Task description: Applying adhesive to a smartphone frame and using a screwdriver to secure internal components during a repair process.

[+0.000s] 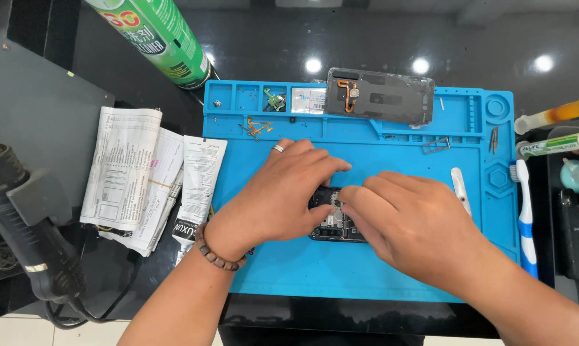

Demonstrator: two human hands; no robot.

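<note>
Clutter first: blue silicone repair mat [366, 275] sits on a glossy black worktop [257, 45], and along its top tray strip there's a detached phone back cover [392, 96], inside facing up, plus a little green circuit piece [275, 100] and some loose orange flex bits [257, 127]. Small metal tray frame [435, 146] lies just under that strip, and a white pry tool [460, 189] rests right beside the right hand [405, 227]. Off the mat to the right: blue and white toothbrush [525, 218] and two tubes [555, 131]. To the left: folded paper leaflets [126, 173], a white adhesive tube [196, 186], a green spray can [158, 35] lying tilted at the top, and a black heat gun [26, 224] at the far edge.

Opened phone [331, 221] lies flat mid-mat, mostly covered by both hands. Left hand [280, 198], ring and bead bracelet on it, lies over the phone's left end, fingers stretched flat. Right hand has fingertips bunched together pressing on the phone's insides; can't tell if they pinch anything

Ceiling lights reflect off the worktop
</note>
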